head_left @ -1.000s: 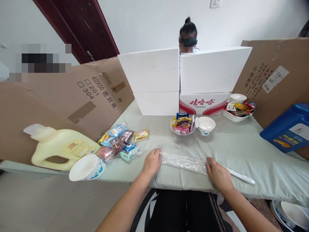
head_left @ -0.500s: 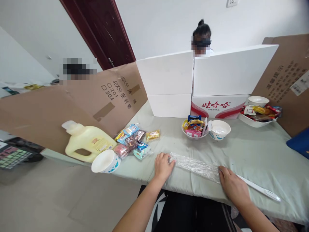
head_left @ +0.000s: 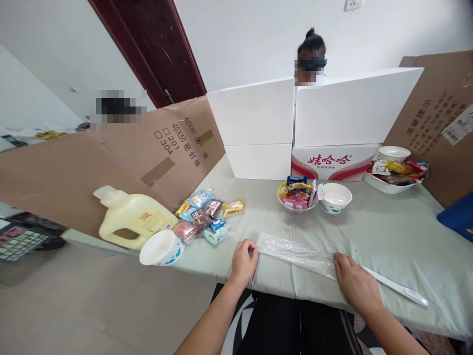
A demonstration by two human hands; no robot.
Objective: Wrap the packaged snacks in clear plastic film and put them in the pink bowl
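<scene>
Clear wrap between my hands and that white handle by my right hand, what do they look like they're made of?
The clear wrap looks like thin, glossy plastic film: see-through, creased, catching the light. The white handle is probably smooth hard plastic, judging by its even white surface and straight shape, though painted metal can't be ruled out.

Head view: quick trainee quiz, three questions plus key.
1. What do the fingers of the left hand pinch?
2. True or false: a long white plastic handle extends past the right hand.
3. Which stands directly beside the pale round bowl of wrapped snacks? A: yellow jug; B: white bowl with blue pattern; C: blue bottle.
Key: 1. The left end of the clear crinkled plastic film. 2. True. 3. B.
</scene>
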